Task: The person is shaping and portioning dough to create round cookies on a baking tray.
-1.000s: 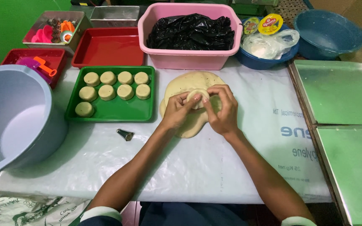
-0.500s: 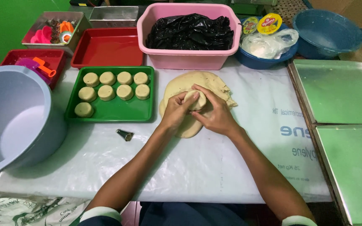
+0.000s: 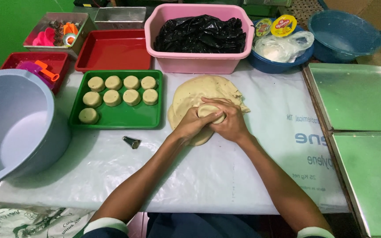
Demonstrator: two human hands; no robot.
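Observation:
A flat slab of pale dough (image 3: pixel 199 90) lies on the white plastic sheet in the middle of the table. Both my hands are cupped over its near part, closed around a small round piece of dough (image 3: pixel 211 111). My left hand (image 3: pixel 192 124) wraps it from the left and my right hand (image 3: pixel 230 120) from the right, fingers overlapping. To the left stands a green tray (image 3: pixel 122 119) holding several round dough discs (image 3: pixel 117 90).
A large grey bowl (image 3: pixel 14 128) sits at the far left. A small metal nozzle (image 3: pixel 132 142) lies near the green tray. Behind are a pink tub (image 3: pixel 197 64) with black plastic, a red tray (image 3: pixel 113 50), blue bowls (image 3: pixel 342 33) and metal baking trays (image 3: pixel 362 97) on the right.
My hands have drawn closer together and now enclose the small dough piece more fully; earlier the fingers were more spread over it.

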